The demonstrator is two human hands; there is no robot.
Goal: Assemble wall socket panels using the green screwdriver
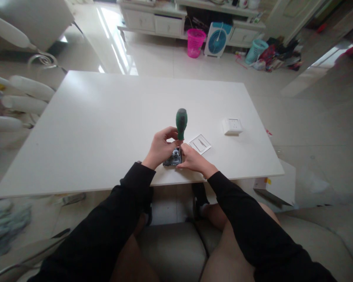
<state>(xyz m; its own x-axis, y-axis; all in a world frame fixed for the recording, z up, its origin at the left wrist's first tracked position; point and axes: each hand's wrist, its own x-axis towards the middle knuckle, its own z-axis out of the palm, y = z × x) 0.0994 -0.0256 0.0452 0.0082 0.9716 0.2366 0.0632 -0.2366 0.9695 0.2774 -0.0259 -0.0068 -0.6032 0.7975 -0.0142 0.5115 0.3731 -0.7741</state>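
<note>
A screwdriver [181, 122] with a green and black handle stands upright, its shaft pointing down at a small dark wall socket or switch module [173, 157] near the table's front edge. My left hand [162, 145] is curled, with thumb and fingers closed around the shaft just below the handle. With fingers and thumb at its right side, my right hand [192, 158] grips the dark module. My fingers hide the screwdriver's tip and part of the module. Just beyond my right hand a thin white square cover frame [200, 144] lies flat.
White socket panels [233, 126] are stacked on the right of the white table [111, 117]. A white box [278, 182] stands below its right edge. White-backed chairs [32, 87] are at the left. Across the floor are a pink basket [195, 44] and a blue fan [217, 41].
</note>
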